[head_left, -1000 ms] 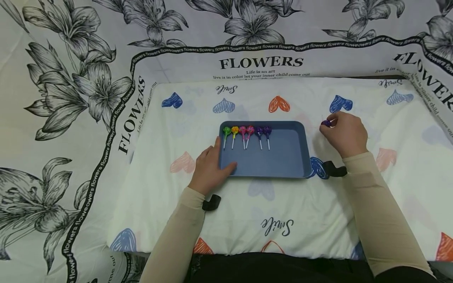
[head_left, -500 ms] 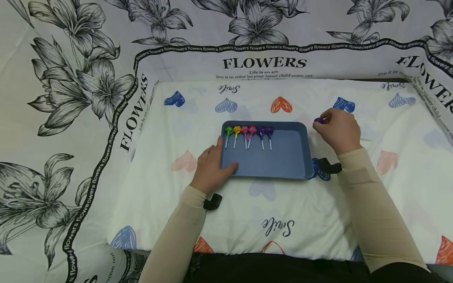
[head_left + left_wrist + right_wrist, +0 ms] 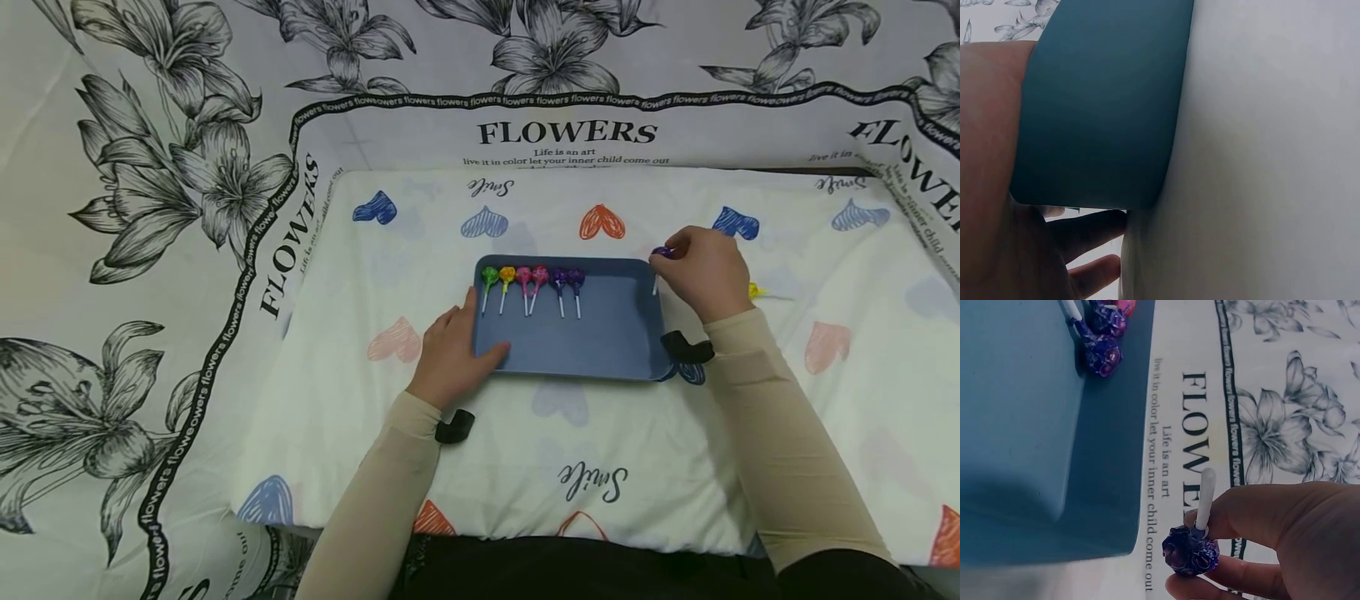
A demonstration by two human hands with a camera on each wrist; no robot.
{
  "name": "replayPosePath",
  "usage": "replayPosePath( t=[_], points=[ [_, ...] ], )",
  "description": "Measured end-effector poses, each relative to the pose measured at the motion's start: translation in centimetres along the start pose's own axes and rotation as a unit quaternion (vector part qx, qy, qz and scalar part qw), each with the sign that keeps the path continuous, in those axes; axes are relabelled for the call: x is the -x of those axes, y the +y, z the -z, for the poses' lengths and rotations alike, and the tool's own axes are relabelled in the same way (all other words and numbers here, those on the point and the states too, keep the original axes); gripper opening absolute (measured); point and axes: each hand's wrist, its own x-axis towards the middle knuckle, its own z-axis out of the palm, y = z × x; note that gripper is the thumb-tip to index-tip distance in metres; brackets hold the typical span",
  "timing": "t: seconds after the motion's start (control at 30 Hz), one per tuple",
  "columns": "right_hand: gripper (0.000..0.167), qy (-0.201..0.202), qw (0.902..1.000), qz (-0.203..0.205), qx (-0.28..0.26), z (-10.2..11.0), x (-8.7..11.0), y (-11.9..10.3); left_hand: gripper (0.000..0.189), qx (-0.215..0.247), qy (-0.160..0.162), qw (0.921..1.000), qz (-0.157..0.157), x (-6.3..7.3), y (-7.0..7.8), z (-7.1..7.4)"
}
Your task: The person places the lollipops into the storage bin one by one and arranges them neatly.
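My right hand pinches a purple-wrapped lollipop between thumb and fingers, its white stick pointing up in the right wrist view. In the head view that hand is at the right end of a blue tray. Along the tray's far side lies a row of lollipops: a green one, a yellow one, two pink ones and two purple ones, sticks toward me. My left hand rests at the tray's left end, thumb over the near rim and fingers along the outer side.
Another yellow lollipop lies on the cloth to the right, partly hidden behind my right hand. The tray stands on a white heart-print cloth, with a flower-print cloth beyond it.
My right hand has moved left with the purple lollipop, up to the tray's right end. The yellow lollipop on the cloth has come into view behind it. My left hand has stayed on the tray.
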Motion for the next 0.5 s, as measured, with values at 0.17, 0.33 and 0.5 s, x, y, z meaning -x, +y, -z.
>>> replayPosePath(
  t=[0.17,0.33,0.5],
  points=[
    [0.044,-0.01,0.9999,0.001,-0.004,-0.5,0.0,-0.4,0.102,-0.001,0.003,1.0,-0.004,0.0,0.1,0.0],
    [0.041,-0.019,0.9998,0.006,-0.009,-1.2,0.2,-0.8,0.101,-0.001,0.002,1.0,-0.005,0.1,0.1,0.1],
    [0.039,-0.023,0.9995,0.018,-0.013,-1.7,0.1,-1.3,0.101,-0.001,0.005,1.0,-0.006,0.1,0.0,0.1]
  ],
)
